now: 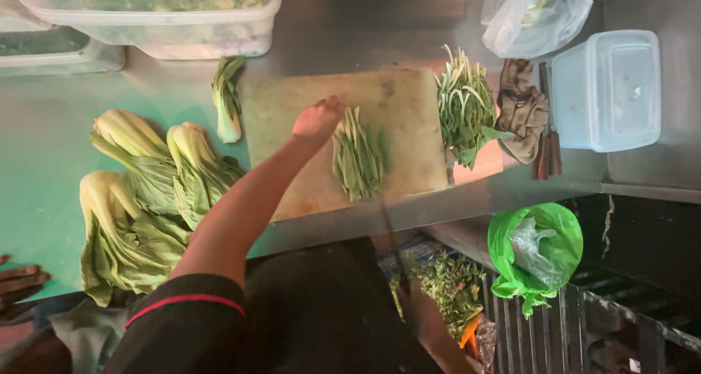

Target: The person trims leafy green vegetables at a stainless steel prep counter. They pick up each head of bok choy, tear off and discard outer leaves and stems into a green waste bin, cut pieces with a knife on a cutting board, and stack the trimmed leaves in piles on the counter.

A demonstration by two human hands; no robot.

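Currently our left hand (315, 120) presses, fingers curled, on the stem ends of the sliced greens (358, 161) lying mid cutting board (328, 126) on the worktop (44, 147). Our right hand (427, 326) hangs low by the knife (385, 220); we cannot tell its grip. We judge the strips light, limp and damp, best pinched at the pale stems. Whole bok choy (146, 199) waits left; cut pile (464, 107) right.
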